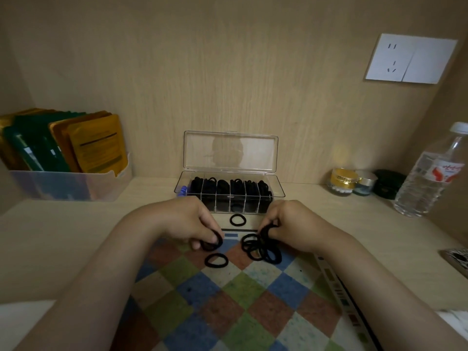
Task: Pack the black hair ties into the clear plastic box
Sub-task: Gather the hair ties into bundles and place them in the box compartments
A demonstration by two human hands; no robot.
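Left hand: fingers pinching one black elastic hair tie.
Right hand: pinching ties from the cluster.
Loose singles: two, on checked mat.
Clear plastic box: lid open, compartments filled, counter's back edge.

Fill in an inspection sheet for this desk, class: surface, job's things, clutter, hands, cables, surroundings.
Surface: wooden desk with a checkered mat.
Job's things: clear box, lid open, compartments mostly filled; loose hair ties on the mat, one hair tie by the box.
Clutter: packets in a bin, jars, water bottle.
Hands: left hand and right hand each pinch ties.
Cables: nothing seen.
Surroundings: wood wall, wall socket.
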